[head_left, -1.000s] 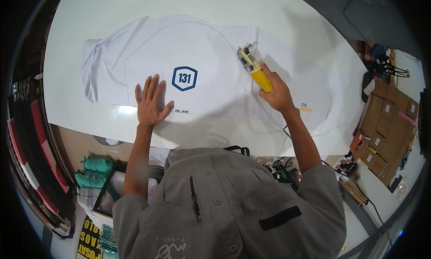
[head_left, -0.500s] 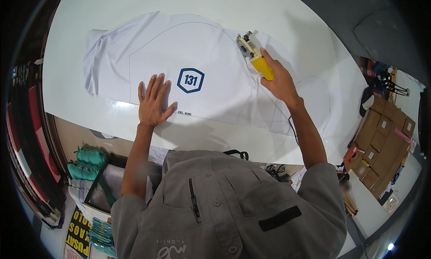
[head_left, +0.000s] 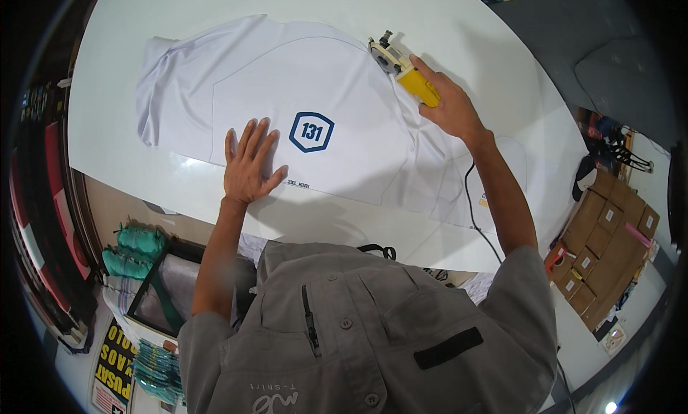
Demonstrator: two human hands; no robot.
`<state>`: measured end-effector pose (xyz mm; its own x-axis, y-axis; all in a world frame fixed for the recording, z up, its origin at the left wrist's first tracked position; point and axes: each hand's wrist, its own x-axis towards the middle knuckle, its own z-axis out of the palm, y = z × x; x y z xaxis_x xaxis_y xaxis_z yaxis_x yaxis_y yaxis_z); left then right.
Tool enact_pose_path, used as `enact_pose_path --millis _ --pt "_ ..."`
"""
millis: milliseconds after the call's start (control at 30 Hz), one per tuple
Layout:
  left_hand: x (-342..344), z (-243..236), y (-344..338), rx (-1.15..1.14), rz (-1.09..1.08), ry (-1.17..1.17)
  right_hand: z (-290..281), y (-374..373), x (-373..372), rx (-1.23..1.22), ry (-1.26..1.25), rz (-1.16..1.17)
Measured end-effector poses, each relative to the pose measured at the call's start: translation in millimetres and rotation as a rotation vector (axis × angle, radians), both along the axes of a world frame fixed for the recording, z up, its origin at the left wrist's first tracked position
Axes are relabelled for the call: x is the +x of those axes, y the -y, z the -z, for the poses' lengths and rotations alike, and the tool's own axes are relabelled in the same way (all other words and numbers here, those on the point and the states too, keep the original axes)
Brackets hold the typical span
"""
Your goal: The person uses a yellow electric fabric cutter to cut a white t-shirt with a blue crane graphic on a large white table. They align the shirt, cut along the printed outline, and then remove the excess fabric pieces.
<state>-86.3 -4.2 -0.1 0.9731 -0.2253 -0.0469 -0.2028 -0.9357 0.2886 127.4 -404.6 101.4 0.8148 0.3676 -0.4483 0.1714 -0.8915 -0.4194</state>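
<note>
A white fabric piece (head_left: 265, 84) with a dark blue hexagonal print and thin printed outlines lies over the white table. My left hand (head_left: 249, 163) rests flat on its near edge, fingers spread, left of the hexagon. My right hand (head_left: 451, 102) grips the yellow body of an electric rotary fabric cutter (head_left: 414, 84). The cutter's round blade sits at the far right of the fabric, by the curved outline. Wrinkled fabric bunches just right of the blade. A black cord (head_left: 469, 192) runs from beneath my right forearm toward the near table edge.
The white table (head_left: 322, 224) curves around the fabric. Cardboard boxes (head_left: 602, 235) stand beyond its right side, and a dark grey surface (head_left: 595, 55) lies at the far right. Green bundles (head_left: 140, 242) and plastic-wrapped packs (head_left: 158, 371) are at the lower left.
My right hand and the cutter have moved farther away and slightly left along the curved outline. The fabric has shifted slightly, with more wrinkles right of the cutter. My left hand stays nearly in place.
</note>
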Motion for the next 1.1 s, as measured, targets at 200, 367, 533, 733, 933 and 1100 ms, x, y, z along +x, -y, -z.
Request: enact_pose_path --millis 200,367,533,733,933,1100 --pt "0.4 2.0 -1.8 -0.005 0.0 -0.009 9.6 -2.1 20.4 0.064 0.079 -0.105" --pt "-0.2 2.1 -2.1 -0.015 0.001 -0.018 11.0 -9.1 36.3 0.072 0.07 -0.16" --pt "0.8 0.6 -2.3 -0.043 -0.002 -0.015 10.3 -17.7 56.6 0.11 0.072 -0.246" --pt "2.4 -3.0 -3.0 -0.089 0.005 -0.028 4.3 -37.5 80.5 0.091 0.038 -0.331" --pt "0.5 -1.3 -3.7 -0.049 -0.016 -0.074 2.0 -61.9 106.3 0.046 0.009 -0.435" --pt "2.7 -6.2 -5.1 -0.099 -0.008 -0.09 3.9 -83.8 131.4 -0.005 -0.014 -0.56"
